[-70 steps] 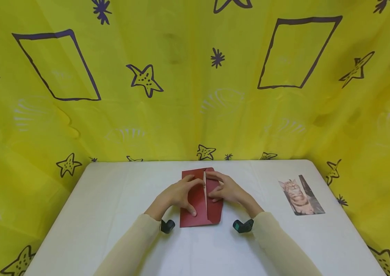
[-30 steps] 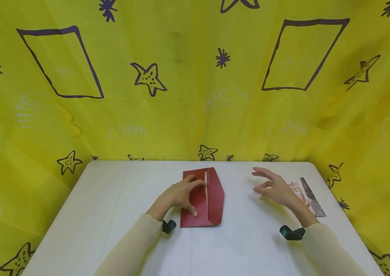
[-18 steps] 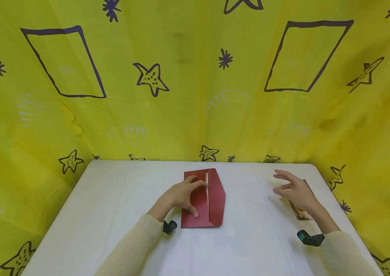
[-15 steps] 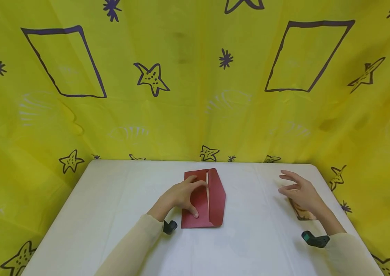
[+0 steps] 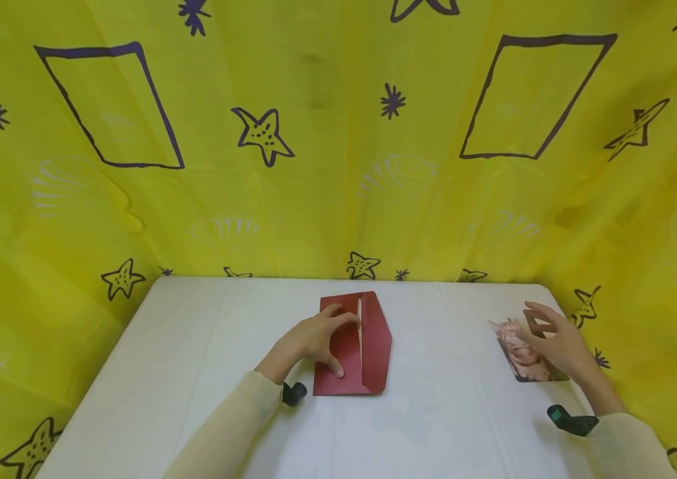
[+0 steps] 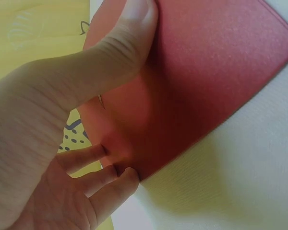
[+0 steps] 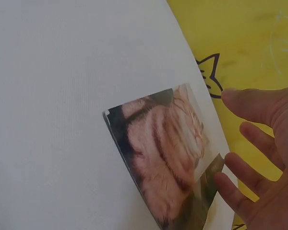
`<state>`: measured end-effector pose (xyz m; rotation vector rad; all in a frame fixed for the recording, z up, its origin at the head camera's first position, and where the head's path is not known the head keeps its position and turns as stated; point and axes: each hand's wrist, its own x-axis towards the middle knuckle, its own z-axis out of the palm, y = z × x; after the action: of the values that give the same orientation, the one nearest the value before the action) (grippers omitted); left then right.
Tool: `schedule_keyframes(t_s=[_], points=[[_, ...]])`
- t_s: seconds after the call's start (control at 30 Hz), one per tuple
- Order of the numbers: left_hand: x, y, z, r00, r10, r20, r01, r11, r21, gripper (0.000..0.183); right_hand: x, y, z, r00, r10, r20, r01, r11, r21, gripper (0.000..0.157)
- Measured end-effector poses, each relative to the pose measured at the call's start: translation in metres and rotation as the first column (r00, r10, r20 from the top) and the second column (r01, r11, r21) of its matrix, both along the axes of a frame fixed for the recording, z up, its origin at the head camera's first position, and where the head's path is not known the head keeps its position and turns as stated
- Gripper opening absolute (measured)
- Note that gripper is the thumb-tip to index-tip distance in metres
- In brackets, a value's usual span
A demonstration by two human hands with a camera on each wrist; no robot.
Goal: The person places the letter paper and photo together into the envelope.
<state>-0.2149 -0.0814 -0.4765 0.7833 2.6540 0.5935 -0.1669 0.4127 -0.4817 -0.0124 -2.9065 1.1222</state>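
A red envelope (image 5: 341, 346) lies on the table with its flap (image 5: 377, 342) folded out to the right and a pale strip showing along the opening. My left hand (image 5: 311, 336) rests on the envelope's body, thumb and fingers spread apart. In the left wrist view, its thumb (image 6: 134, 28) presses on the red paper and the other fingertips touch near the edge. At the right side lies a cat photo (image 5: 520, 352), glossy and flat. Just over its right part hovers my right hand (image 5: 560, 342), fingers apart with nothing in them, partly covering the picture.
A white table (image 5: 236, 326) carries both items. Behind and beside it hangs a yellow curtain (image 5: 326, 199) with star and shell drawings. Dark wrist cameras sit at both sleeve cuffs, the right camera (image 5: 572, 420) low over the table.
My right hand has let go of the envelope's flap and moved right to the cat photo. The flap is now uncovered. My left hand has stayed on the envelope.
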Motion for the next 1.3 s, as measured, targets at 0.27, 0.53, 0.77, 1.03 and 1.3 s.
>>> schedule_keyframes(t_s=[0.27,0.53,0.77,1.03,1.3], points=[[0.0,0.0,0.0,1.0,-0.002,0.001,0.002,1.0,0.004,0.095,0.005,0.009,-0.001,0.998,-0.04,0.044,0.04,0.999,-0.007,0.078],[0.001,0.0,0.0,1.0,-0.001,0.0,0.001,1.0,0.009,0.094,0.003,0.013,-0.002,0.995,-0.054,0.079,0.05,0.997,0.057,0.084],[0.001,0.0,0.0,1.0,0.0,0.001,0.0,1.0,0.01,0.093,0.001,0.013,-0.001,0.993,-0.049,0.109,0.038,0.994,0.105,0.086],[0.0,0.0,0.0,1.0,0.004,-0.009,-0.004,1.0,0.005,0.093,-0.001,0.016,-0.006,0.993,-0.029,0.117,0.017,0.994,0.106,0.08],[0.001,0.001,-0.001,1.0,0.005,-0.003,-0.004,1.0,0.003,0.094,0.0,0.019,-0.005,0.982,-0.026,0.184,0.007,0.994,0.107,0.078]])
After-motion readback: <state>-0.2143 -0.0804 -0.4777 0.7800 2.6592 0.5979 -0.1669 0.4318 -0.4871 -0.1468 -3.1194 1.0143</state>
